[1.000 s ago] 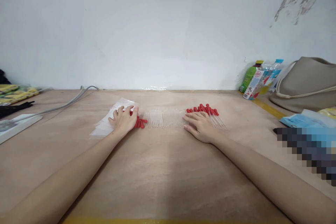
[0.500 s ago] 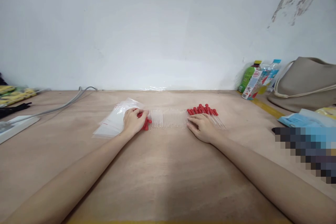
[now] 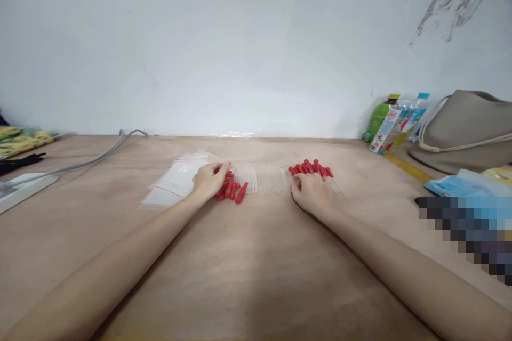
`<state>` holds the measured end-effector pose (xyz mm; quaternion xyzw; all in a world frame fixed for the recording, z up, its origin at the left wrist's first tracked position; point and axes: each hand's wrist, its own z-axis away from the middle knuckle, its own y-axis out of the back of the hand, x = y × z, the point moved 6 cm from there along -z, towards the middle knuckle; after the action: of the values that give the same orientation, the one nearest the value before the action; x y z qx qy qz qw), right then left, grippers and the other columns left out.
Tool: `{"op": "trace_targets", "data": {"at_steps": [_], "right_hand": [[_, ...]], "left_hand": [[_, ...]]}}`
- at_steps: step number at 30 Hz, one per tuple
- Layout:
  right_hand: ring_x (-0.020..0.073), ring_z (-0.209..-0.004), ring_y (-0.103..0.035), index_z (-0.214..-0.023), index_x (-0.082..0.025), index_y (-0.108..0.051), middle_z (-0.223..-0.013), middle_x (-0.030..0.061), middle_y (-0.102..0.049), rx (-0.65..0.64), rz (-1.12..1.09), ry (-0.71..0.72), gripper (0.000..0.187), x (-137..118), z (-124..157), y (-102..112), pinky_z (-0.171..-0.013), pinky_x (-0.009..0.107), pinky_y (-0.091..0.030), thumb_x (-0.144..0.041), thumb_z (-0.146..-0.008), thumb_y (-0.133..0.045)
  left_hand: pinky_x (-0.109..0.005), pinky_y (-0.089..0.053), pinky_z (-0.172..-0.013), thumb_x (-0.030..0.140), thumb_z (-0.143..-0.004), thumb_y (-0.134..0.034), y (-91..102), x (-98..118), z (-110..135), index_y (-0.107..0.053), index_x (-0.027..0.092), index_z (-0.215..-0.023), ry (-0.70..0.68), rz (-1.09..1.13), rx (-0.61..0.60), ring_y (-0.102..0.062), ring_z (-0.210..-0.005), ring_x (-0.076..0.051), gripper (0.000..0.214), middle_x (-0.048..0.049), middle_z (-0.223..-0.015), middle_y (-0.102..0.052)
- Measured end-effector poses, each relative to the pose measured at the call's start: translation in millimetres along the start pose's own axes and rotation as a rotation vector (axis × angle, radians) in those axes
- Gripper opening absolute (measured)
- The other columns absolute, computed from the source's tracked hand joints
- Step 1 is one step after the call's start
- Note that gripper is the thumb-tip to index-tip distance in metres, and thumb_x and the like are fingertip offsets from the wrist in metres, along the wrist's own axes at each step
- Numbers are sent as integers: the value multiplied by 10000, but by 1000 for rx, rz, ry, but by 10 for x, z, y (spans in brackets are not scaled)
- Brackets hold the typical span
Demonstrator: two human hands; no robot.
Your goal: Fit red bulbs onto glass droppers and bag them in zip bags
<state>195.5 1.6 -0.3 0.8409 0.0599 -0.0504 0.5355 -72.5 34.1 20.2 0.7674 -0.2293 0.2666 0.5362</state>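
Clear thin dropper tubes lie side by side in a row on the wooden table. At the row's left end is a loose pile of red rubber bulbs. My left hand rests over that pile with fingers curled; a bit of red shows at its fingertips. By the row's right end my right hand is bent with its fingers closed, and what they hold is hidden. Just behind it are several droppers with red bulbs, their clear stems pointing toward the front right, partly covered by the hand.
Clear zip bags lie left of the bulbs. A grey cable runs to a white power strip at far left. Bottles, a grey-brown bag and a blue packet are at the right. A white wall stands behind.
The red bulbs have spread to the right, with one now apart at the front. My right hand has shifted slightly right, and its fingers have curled in.
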Motion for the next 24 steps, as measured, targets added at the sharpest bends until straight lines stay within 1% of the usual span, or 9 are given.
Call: {"op": "trace_targets", "data": {"at_steps": [3,6,9,11,13,15,17,20,24], "right_hand": [[206,-772,-534,-673,-182,-589,-718,44,-633,-43,-24,-52,174,-4,-20,2,-710,343,-239,-243,-740,-441],[200,-740,-549,-655,-186,-586,-674,37,-621,-57,-66,-88,177,9,-27,-4,-722,345,-244,-254,-739,-446],[214,-738,-563,-701,-192,-601,-661,42,-622,-44,-104,-106,174,34,-20,-28,-721,350,-253,-249,-745,-442],[226,-740,-570,-756,-191,-611,-659,54,-626,-14,-122,-88,187,43,-13,-50,-725,359,-262,-240,-756,-431],[237,-742,-573,-820,-185,-612,-672,72,-632,38,-135,-62,210,52,-5,-68,-725,366,-275,-233,-769,-413],[249,-763,-570,-895,-174,-601,-722,93,-643,104,-143,-36,242,63,2,-76,-720,369,-290,-234,-787,-393],[254,-795,-562,-968,-164,-582,-798,112,-644,160,-156,-16,275,71,9,-77,-719,370,-300,-242,-812,-369],[259,-844,-541,-1026,-159,-565,-873,124,-627,196,-180,0,300,72,19,-68,-733,377,-303,-255,-842,-347],[258,-856,-520,-1027,-171,-578,-876,109,-607,174,-175,24,307,32,41,-47,-750,388,-296,-256,-856,-338]], "left_hand": [[-343,-377,-803,462,-787,-427,26,-42,-42,-664,252,-881,6,-54,-27,-617,-771,-210,331,1,-804,-691],[-379,-325,-882,405,-761,-488,71,-28,-51,-657,251,-909,-49,-154,48,-572,-926,-229,272,-18,-968,-657],[-436,-246,-941,360,-769,-502,119,84,27,-655,248,-894,-181,-214,167,-488,-1052,-250,227,-40,-1074,-598],[-447,-215,-952,342,-774,-512,128,235,145,-657,230,-863,-350,-224,215,-462,-1068,-253,204,-58,-1067,-582],[-432,-220,-943,336,-773,-528,72,425,305,-656,222,-854,-581,-224,160,-474,-1023,-239,189,-61,-1036,-578],[-416,-243,-911,329,-783,-532,-48,587,479,-655,238,-880,-799,-239,1,-485,-971,-225,181,-53,-1019,-576],[-418,-249,-881,308,-810,-513,-159,680,614,-659,263,-900,-941,-283,-127,-479,-955,-224,177,-54,-1018,-570],[-415,-261,-846,284,-836,-498,-279,711,707,-666,283,-877,-1059,-360,-223,-475,-939,-220,174,-54,-1007,-565],[-382,-301,-822,280,-849,-492,-334,669,700,-661,252,-825,-1087,-357,-237,-486,-890,-197,173,-47,-948,-580]]}}
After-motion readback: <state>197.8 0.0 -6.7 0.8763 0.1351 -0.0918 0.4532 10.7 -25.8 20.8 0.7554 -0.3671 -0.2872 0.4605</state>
